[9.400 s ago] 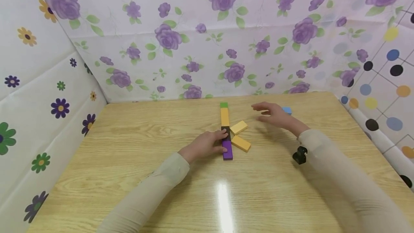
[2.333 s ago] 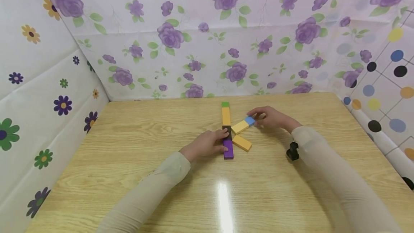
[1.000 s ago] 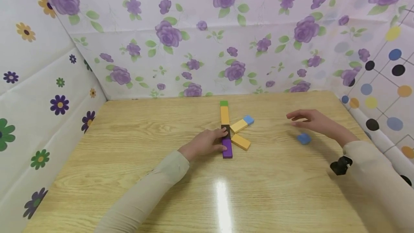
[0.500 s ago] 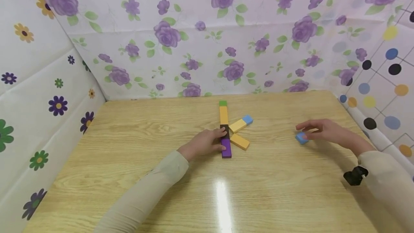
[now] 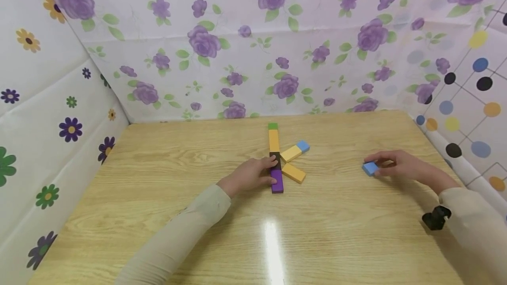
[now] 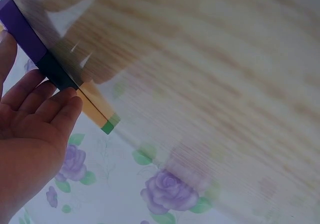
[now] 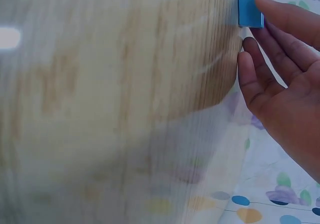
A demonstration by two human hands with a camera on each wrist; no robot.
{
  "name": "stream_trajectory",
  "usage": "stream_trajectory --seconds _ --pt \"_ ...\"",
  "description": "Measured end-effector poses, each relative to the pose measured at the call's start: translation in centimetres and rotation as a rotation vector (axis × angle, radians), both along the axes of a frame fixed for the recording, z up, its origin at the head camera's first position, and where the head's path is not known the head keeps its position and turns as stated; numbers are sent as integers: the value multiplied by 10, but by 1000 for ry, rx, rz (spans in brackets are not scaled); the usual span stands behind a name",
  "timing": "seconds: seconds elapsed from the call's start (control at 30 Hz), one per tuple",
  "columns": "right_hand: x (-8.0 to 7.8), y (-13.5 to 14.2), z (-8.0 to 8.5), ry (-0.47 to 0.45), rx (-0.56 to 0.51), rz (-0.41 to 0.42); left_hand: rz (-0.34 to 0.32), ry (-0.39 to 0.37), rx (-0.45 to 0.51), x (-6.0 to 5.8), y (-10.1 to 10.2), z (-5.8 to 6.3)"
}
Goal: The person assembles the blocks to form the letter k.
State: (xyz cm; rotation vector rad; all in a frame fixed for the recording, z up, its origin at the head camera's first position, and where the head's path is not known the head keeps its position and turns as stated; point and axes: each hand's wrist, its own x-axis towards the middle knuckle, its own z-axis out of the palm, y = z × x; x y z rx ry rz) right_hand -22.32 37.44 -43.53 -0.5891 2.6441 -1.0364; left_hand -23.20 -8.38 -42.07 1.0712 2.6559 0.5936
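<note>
A row of blocks runs away from me on the table: a purple block (image 5: 277,185), a black block (image 5: 276,155), an orange block (image 5: 273,140) and a green block (image 5: 272,126). My left hand (image 5: 250,176) rests against the row, fingertips on the black block and thumb on the purple one, which the left wrist view also shows. Off to the right, my right hand (image 5: 405,167) pinches a small blue block (image 5: 370,169) between thumb and fingers. In the right wrist view the thumb lies on this blue block (image 7: 250,6).
Right of the row, a light yellow block (image 5: 291,154) slants outward with another blue block (image 5: 303,146) at its end. An orange-yellow block (image 5: 294,173) slants the other way below it. Patterned cloth (image 5: 237,56) walls the back and sides of the wooden table (image 5: 178,157).
My right hand placed one blue block at the end of the light yellow block, moved right, came down, and has now taken hold of the second blue block. My left hand stayed on the row.
</note>
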Motion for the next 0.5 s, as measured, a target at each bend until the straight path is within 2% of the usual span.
stream_trajectory --seconds 0.5 --pt "0 -4 -1 104 -3 31 -4 2 8 1 0 2"
